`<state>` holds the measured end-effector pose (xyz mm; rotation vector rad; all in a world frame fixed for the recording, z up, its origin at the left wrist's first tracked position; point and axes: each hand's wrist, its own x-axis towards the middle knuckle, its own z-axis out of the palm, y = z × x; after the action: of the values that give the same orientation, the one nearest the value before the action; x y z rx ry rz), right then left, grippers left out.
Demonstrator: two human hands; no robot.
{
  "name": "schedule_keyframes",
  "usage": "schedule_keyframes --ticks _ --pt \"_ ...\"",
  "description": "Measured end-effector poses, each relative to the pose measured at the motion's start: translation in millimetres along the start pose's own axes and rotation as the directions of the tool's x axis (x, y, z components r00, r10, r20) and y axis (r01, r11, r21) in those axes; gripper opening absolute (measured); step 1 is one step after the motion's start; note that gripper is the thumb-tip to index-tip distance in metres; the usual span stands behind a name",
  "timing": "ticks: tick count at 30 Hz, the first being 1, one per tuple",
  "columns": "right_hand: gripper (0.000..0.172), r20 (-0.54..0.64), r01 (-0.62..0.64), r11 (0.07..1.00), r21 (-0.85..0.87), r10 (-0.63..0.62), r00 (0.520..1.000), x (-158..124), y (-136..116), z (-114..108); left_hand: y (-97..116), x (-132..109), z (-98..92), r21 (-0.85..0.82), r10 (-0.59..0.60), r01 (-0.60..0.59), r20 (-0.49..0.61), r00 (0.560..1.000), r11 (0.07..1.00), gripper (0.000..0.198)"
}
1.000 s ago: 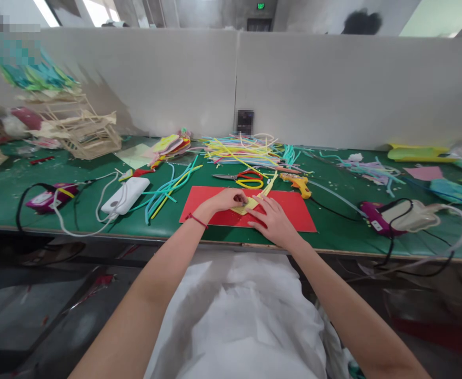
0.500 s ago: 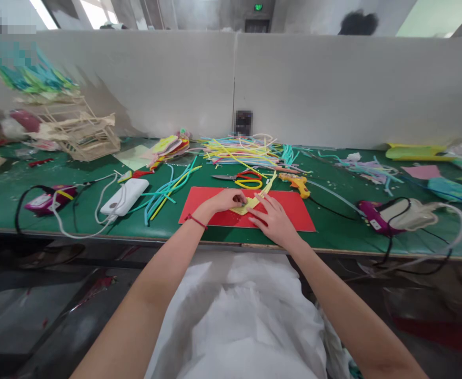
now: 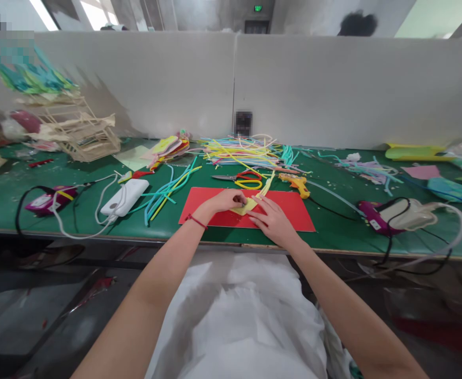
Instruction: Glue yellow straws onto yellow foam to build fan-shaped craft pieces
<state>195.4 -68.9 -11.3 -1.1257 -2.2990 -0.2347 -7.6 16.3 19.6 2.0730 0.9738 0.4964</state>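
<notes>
A pale yellow strip piece (image 3: 245, 208) lies on a red board (image 3: 298, 213) at the table's front edge, its thin ends reaching up past the board's far side. My left hand (image 3: 228, 201), with a red cord on the wrist, has its fingers pinched together at the piece's left part; what is between the fingertips is too small to name. On the piece's right side rests my right hand (image 3: 272, 217), fingers spread. Just beyond the board are scissors (image 3: 243, 180) with red and yellow handles and an orange-yellow glue gun (image 3: 295, 184).
Behind the scissors lies a heap of coloured strips (image 3: 241, 151). Blue and yellow strips (image 3: 163, 195), a white power bank (image 3: 125, 198) and a purple device (image 3: 51, 200) are on the left. Another purple device (image 3: 379, 217) with cables sits right. A white partition (image 3: 156, 84) stands behind.
The upright ends of the yellow piece have shifted slightly to the left. Both hands stay almost in the same place.
</notes>
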Motion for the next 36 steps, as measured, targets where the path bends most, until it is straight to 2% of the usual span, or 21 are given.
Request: schedule_keyframes --ticks 2,6,8,14,26,36 --pt "0.033 -0.036 0.014 1.000 0.014 -0.013 0.999 -0.1 -0.8 -2.4 1.5 1.0 -0.9 0.021 -0.012 0.012 0.013 1.000 1.000 0.013" --pt "0.032 -0.156 -0.106 0.994 0.002 0.105 0.982 -2.4 -0.6 -4.3 5.7 2.7 -1.6 0.043 -0.075 0.072 0.054 0.996 0.996 0.012" --pt "0.032 -0.145 -0.106 0.994 -0.022 0.102 0.984 -3.1 -0.7 -4.3 7.1 2.7 -1.0 0.042 -0.092 0.090 0.055 0.994 0.995 0.013" --pt "0.030 -0.084 0.002 1.000 -0.018 -0.003 0.996 -1.1 -2.3 -4.4 7.8 2.1 1.0 0.035 -0.086 0.085 0.038 0.996 0.996 0.013" --pt "0.032 -0.029 0.024 0.999 -0.029 -0.025 0.999 -1.4 1.2 0.8 2.8 5.7 3.9 0.062 -0.071 0.069 0.023 0.997 0.996 0.012" --pt "0.033 0.012 0.036 0.999 -0.034 -0.035 0.999 -1.8 -0.5 -1.4 7.0 2.8 -2.6 0.067 -0.066 0.059 0.104 0.992 0.996 0.015"
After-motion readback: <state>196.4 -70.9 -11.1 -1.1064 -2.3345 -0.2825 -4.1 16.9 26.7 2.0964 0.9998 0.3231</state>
